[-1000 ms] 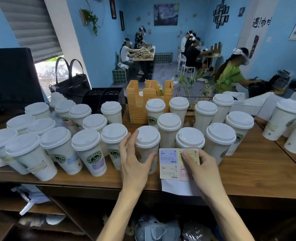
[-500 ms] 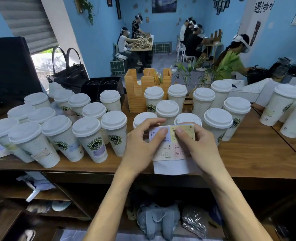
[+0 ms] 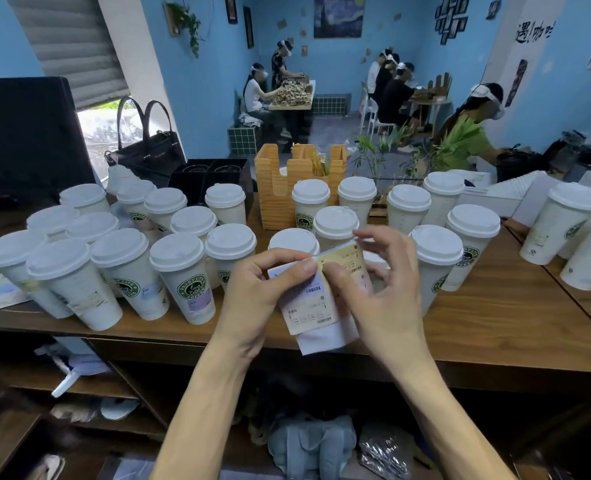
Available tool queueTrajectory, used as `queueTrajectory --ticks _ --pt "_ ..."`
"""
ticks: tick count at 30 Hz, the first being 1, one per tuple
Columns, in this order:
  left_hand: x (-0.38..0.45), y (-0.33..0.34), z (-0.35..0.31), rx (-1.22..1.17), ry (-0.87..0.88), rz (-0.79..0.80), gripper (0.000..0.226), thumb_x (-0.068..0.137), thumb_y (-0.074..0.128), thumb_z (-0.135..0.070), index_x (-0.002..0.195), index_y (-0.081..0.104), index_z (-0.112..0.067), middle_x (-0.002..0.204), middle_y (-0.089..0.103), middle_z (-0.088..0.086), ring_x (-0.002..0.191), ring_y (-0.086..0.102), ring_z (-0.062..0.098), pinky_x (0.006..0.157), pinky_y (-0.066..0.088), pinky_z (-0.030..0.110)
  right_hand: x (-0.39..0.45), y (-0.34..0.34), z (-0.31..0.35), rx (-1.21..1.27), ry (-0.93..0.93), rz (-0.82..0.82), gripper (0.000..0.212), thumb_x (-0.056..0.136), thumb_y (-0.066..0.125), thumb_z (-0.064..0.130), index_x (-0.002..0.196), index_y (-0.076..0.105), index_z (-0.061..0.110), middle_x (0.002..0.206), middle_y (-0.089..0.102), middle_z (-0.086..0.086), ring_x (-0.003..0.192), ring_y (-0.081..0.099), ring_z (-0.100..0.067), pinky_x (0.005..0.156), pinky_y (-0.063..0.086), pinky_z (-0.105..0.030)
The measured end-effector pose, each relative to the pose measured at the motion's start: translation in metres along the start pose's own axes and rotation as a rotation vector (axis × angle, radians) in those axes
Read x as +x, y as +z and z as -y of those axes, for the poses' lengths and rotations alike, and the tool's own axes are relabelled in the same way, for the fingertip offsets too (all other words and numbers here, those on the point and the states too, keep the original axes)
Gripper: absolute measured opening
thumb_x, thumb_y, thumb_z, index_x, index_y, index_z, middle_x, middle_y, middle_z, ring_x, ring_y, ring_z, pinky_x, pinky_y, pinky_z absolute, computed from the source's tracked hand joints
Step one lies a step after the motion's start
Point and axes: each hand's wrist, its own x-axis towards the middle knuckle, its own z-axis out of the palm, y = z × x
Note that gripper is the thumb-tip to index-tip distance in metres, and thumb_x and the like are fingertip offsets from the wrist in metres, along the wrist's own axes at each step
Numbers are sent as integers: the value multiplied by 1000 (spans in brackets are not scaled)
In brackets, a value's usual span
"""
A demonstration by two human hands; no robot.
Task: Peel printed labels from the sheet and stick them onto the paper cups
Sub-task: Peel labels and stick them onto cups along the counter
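I hold a label sheet (image 3: 313,306) with printed stickers above the front edge of the wooden counter (image 3: 495,317). My left hand (image 3: 256,299) pinches the sheet's upper left corner between thumb and forefinger. My right hand (image 3: 380,292) pinches the yellow label at the sheet's top, its other fingers spread. Several lidded white paper cups with green logos stand on the counter: a labelled cluster at the left (image 3: 186,278) and another group behind my hands (image 3: 335,223). More cups stand at the right edge (image 3: 564,220).
A wooden organiser (image 3: 280,188) and a black tray (image 3: 211,174) stand behind the cups, with a dark handbag (image 3: 148,150) and a black monitor (image 3: 27,133) at the left. Loose paper (image 3: 3,292) lies at the counter's left. Shelves with clutter sit below. People work at tables beyond.
My left hand left the cup and came onto the sheet. Both hands lifted the sheet off the counter edge, and the right fingers now pinch the yellow label at its top.
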Motion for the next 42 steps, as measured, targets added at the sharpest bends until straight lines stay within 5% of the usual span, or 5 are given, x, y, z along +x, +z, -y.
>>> queueTrajectory --ticks 3,8,16,30,42 --pt "-3 0 -2 -77 -15 24 6 73 76 -17 73 81 -18 76 73 0 72 66 9 69 53 17 -5 -1 1 -102 -89 -8 57 81 87 24 127 56 36 136 44 4 135 45 -16 110 43 -33" --pt "-8 4 -7 -167 -95 61 14 78 69 -22 79 82 -16 81 75 0 73 67 7 65 49 23 -6 -1 2 -215 -123 -75 27 84 77 38 111 72 36 128 48 13 130 46 -14 110 37 -30" --pt "-7 12 -5 -119 -74 89 9 81 70 -22 77 79 -21 85 73 6 77 67 13 73 55 23 -6 3 10 -46 49 20 26 82 81 42 104 83 28 93 78 17 84 74 -7 78 58 -23" --pt "0 15 10 282 167 -27 6 94 72 -16 94 75 -22 83 77 2 72 68 9 65 53 22 0 2 4 -180 47 8 8 89 77 31 85 82 34 80 74 30 73 69 10 70 49 -11" --pt "11 9 15 245 307 114 18 97 63 -14 96 60 -33 99 63 5 76 62 11 67 49 23 16 -2 2 308 358 158 34 91 70 0 71 82 23 75 78 -2 70 72 -14 66 59 -28"
